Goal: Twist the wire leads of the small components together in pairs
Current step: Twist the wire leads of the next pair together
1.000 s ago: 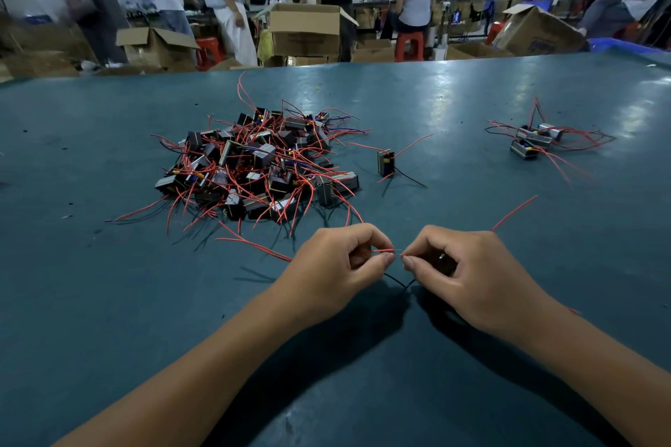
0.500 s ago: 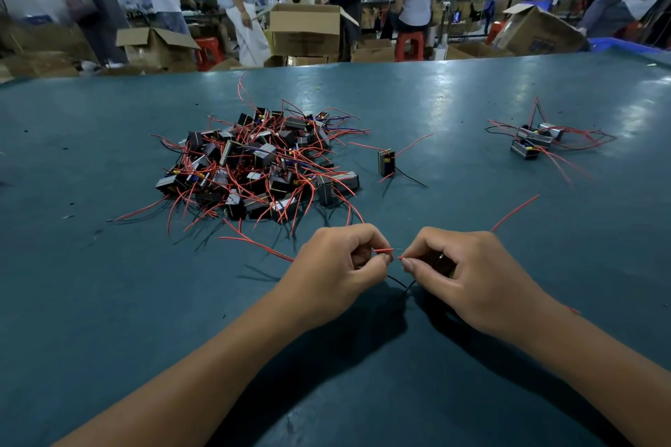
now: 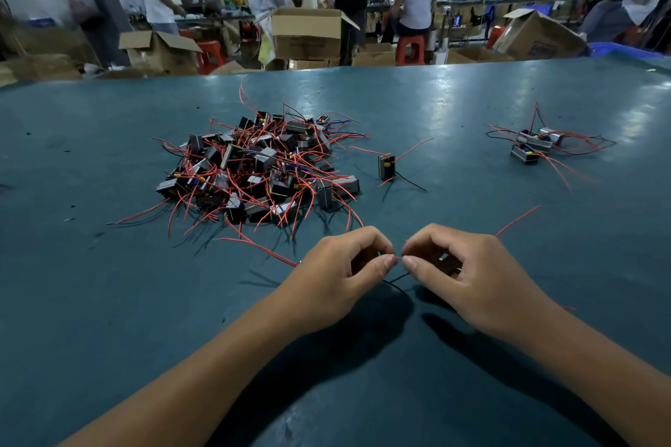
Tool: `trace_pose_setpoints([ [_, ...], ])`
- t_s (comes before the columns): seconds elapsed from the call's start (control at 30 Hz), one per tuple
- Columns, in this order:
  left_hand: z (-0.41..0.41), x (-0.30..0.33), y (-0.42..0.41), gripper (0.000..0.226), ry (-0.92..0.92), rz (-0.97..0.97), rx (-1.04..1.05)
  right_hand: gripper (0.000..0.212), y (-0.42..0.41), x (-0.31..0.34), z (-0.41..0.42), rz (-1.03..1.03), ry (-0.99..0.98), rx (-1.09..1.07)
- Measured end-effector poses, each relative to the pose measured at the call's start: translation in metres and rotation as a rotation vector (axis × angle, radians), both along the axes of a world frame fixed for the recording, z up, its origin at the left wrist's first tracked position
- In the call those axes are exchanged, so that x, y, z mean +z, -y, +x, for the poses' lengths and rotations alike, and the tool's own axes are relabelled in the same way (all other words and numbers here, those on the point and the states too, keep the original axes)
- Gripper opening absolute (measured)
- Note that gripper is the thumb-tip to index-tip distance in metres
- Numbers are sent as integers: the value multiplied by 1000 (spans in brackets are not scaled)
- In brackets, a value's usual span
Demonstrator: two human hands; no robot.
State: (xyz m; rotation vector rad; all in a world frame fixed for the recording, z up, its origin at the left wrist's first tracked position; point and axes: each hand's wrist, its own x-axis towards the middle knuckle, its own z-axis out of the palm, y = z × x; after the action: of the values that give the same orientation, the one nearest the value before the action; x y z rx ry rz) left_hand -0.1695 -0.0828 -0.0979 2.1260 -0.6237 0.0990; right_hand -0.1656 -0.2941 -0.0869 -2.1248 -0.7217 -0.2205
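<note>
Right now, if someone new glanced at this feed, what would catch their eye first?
Probably the big pile of components, a tangle of dark blocks and red leads left of centre on the teal table. Next, the left hand and right hand near the front edge, thumbs almost meeting, pinching a short red wire end between them. A lone component stands right of the pile, and a small cluster lies far right.

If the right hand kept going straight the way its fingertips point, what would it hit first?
The right hand points toward the left hand, so it would likely meet that hand's thumb tip almost at once; only the pinched red wire lies between.
</note>
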Motion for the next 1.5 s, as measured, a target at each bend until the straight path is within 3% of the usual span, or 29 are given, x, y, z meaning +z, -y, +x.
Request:
trace_pose_setpoints([
  [0.23, 1, -3, -1, 13, 22, 14, -4, 12, -1, -1, 0, -54, 34, -25],
  [0.37, 2, -2, -2, 11, -43, -84, 4, 15, 1, -2, 3, 0, 8, -103],
  [0.5, 3, -2, 0, 8, -127, -199, -3, 20, -2, -5, 1, 132, -134, -83],
  [0.8, 2, -5, 5, 12, -138, -174, -38, 10, -11, -6, 2, 447, -419, -90],
  [1.27, 2, -3, 13, 14, -17, -189, 141, 10, -19, -8, 1, 515, -433, -67],
  [1.5, 1, -2, 17, 13, -30, -297, 152, 7, -19, -8, 1, 510, -383, -64],
])
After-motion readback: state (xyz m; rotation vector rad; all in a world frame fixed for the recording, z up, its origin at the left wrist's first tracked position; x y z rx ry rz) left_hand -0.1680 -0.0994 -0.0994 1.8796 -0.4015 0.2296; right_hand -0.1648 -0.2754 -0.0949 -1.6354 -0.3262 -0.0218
